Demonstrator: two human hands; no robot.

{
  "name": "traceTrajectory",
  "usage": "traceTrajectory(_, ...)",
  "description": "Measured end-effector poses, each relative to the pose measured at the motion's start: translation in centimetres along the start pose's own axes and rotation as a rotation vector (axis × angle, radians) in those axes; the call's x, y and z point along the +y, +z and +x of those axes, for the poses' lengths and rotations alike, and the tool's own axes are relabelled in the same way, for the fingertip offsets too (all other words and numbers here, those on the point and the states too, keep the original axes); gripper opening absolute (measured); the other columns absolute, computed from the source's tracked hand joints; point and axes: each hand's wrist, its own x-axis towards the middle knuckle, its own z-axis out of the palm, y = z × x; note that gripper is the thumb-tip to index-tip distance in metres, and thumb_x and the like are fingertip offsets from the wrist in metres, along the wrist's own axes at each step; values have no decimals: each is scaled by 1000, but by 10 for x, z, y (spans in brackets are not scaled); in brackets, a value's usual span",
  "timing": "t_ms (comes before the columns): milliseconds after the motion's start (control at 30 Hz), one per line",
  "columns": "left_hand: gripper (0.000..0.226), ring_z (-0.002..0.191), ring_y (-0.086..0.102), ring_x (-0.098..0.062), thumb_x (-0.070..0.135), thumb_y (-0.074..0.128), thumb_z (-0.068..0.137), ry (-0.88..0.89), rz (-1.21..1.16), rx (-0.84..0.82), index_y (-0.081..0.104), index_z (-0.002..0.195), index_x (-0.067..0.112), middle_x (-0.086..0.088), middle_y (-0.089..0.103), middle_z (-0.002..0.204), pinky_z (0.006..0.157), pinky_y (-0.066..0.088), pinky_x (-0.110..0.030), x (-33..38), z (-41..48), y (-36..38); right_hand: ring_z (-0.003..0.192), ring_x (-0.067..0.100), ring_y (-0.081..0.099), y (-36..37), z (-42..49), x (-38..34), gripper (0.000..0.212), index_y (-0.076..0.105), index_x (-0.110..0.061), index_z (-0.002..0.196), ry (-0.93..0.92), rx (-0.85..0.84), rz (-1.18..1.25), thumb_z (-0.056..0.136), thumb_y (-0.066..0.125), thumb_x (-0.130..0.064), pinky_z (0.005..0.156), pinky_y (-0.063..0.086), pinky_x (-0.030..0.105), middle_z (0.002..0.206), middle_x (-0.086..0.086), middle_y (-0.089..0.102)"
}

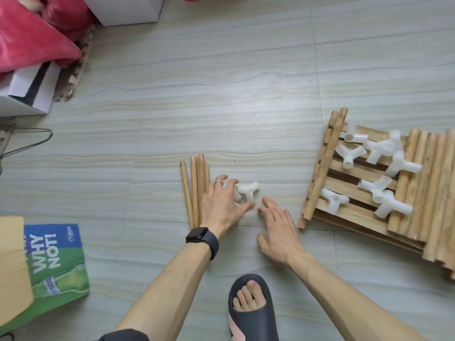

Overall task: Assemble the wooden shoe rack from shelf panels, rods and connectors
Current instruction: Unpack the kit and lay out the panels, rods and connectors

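A white plastic connector lies on the floor at the centre. My left hand hovers over it with fingers spread, fingertips touching its left side. Just right of the connector, my right hand lies flat, its fingertips close to the connector's lower end. Several short wooden rods lie side by side left of my left hand, partly under it. On the right, slatted shelf panels are stacked, with several white connectors and more rods on top.
My foot in a dark slipper is at the bottom centre. A green and blue cardboard box lies at the lower left. White boxes and red fabric fill the upper left corner. A wire hanger lies at the left.
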Motion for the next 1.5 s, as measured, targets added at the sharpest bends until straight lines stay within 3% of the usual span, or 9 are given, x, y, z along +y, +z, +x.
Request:
traceTrajectory(100,70,132,43,-30,63,68,82,-208,15,201,51,131,17,-8,50,140,101,44,-42,-23,-15,-10,157,16,0,1,-1,-1,68,28,-18,152,-4,12,2,90,55,-28,125,-3,39,171,-2,-1)
traceTrajectory(200,72,122,50,-39,55,69,85,-523,-71,13,41,133,10,-14,42,139,91,50,-48,-43,-20,-16,157,16,-5,0,-3,-1,72,21,-18,155,-20,-26,-70,92,53,-33,126,-2,40,170,-2,-9)
traceTrajectory(600,21,93,66,-24,38,64,79,-532,-281,-41,69,94,24,2,71,94,81,56,-33,-80,-7,-32,157,16,-8,-9,0,-5,71,25,-21,150,5,-112,-151,88,53,-38,127,3,43,170,-3,-15)
traceTrajectory(767,29,97,64,-20,38,64,88,-547,-363,128,69,112,22,4,71,102,80,48,-30,-110,-15,-32,157,16,-5,-6,1,-3,74,25,-21,151,6,-97,-146,87,53,-45,126,4,44,170,-3,-11)
traceTrajectory(900,47,117,59,-29,40,57,97,-517,-256,13,54,140,19,-7,66,126,92,49,-36,-126,-22,-22,157,15,0,-3,1,-2,78,22,-19,155,10,-45,-124,91,51,-50,127,6,42,171,-3,-3)
traceTrajectory(1033,78,145,33,-30,67,43,94,-441,-221,-26,13,159,35,-8,30,160,105,42,-48,-104,-28,-8,157,15,9,-4,2,-5,84,12,-19,161,23,32,-83,96,47,-59,125,15,42,170,-2,11)
traceTrajectory(1200,85,154,-7,-29,76,42,89,-343,-154,-150,-4,156,50,1,-16,168,122,20,-53,-76,-28,15,157,14,6,-5,3,-7,89,-1,-24,163,26,21,-108,96,43,-62,125,14,41,171,-5,9)
traceTrajectory(1367,79,148,13,-39,62,48,94,-390,-123,-62,11,159,35,-12,9,166,108,41,-55,-68,-15,13,157,14,4,-6,4,-5,88,-1,-25,163,27,-16,-123,96,42,-61,126,13,41,171,-4,6)
traceTrajectory(1500,76,143,24,-40,64,47,95,-406,-112,-38,16,158,35,-14,16,163,101,45,-51,-71,-8,10,157,14,1,-7,5,-6,87,-2,-25,163,36,-52,-125,96,42,-59,127,10,41,171,-5,1)
